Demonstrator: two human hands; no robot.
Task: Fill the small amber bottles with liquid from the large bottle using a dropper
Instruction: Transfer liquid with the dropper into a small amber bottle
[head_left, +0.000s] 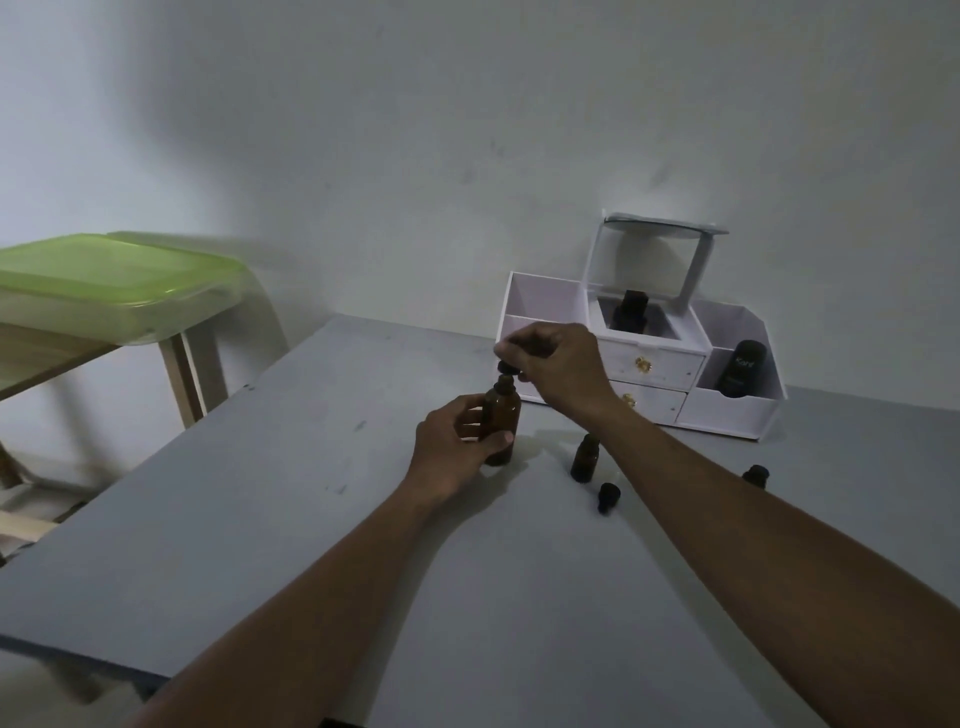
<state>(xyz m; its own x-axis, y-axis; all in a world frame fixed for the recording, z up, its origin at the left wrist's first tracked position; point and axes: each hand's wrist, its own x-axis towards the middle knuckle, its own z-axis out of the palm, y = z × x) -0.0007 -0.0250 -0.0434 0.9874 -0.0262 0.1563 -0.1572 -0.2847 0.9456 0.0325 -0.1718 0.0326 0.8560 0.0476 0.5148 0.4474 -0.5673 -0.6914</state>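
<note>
**Drawing liquid from the large bottle.** The large bottle (501, 415) stands upright on the bench (311, 519), gripped by the left hand (454, 447) with the thumb across its front. The right hand (563, 364) is above the neck, its fingers (514, 347) pinched on the dark top of the dropper (506, 369). It cannot be told whether the dropper is screwed down or already free of the neck, and its tube is hidden. A small bottle (586, 457) stands uncapped just right of the large one, with a loose cap (608, 496) lying near it. A second small bottle (756, 475), apparently capped, shows beyond the right forearm. A white organiser (727, 415) stands at the back of the bench. The step appears to be freeing and loading the dropper. It is best done with the large bottle pressed to the bench, the bulb squeezed and released slowly while the tip is submerged, and the dropper lifted straight up so the tube clears the glass. The tip should travel pointing down and be centred over the narrow mouth before squeezing. The small bottle looks light and easily tipped, so the left hand would do well to steady it. The dark glass hides all liquid levels.
</note>
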